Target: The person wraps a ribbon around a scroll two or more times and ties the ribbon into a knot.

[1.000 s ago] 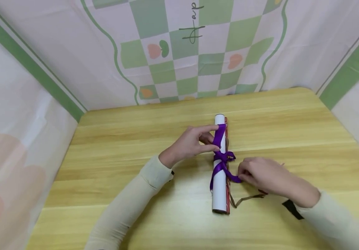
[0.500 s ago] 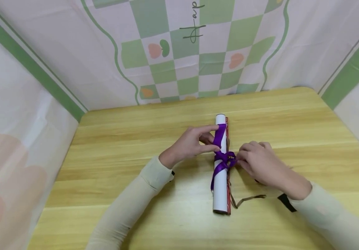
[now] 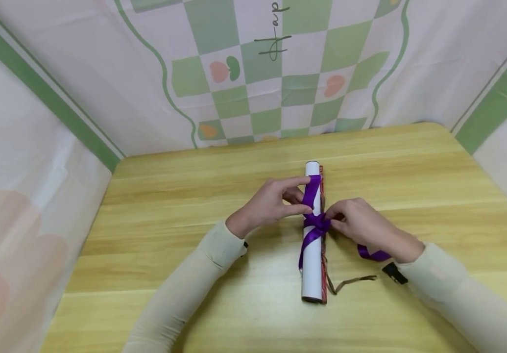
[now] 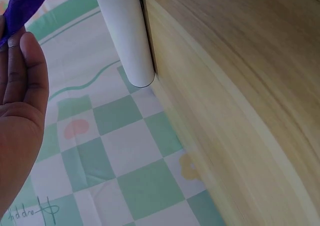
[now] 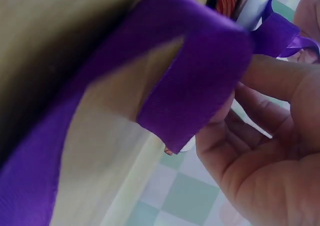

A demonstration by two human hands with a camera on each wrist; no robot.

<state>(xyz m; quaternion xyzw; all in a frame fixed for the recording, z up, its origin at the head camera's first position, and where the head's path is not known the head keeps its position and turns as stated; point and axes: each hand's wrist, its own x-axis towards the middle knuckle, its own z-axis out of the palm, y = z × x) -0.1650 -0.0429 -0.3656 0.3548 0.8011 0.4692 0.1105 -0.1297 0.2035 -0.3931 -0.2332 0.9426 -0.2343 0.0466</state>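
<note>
A white roll (image 3: 312,274) lies lengthwise on the wooden table, with a red patterned strip (image 3: 324,289) along its right side. Purple ribbon (image 3: 317,221) wraps the roll and is knotted near its middle. From the left, my left hand (image 3: 264,202) holds a stretch of this ribbon between thumb and fingers, above the knot. My right hand (image 3: 363,223) pinches the ribbon close to the knot's right side. The right wrist view has a folded ribbon end (image 5: 200,80) beside those fingers. The knot's details are partly hidden by the fingertips.
A thin brown cord (image 3: 354,281) trails from the roll onto the table (image 3: 169,235). More purple ribbon (image 3: 373,254) hangs below my right hand. A checked green-and-white cloth (image 3: 264,98) stands behind the table's far edge.
My right hand has moved from the loose ribbon lower right, up and leftward to the knot. The small loop there is now covered or drawn in. My left hand stays in place.
</note>
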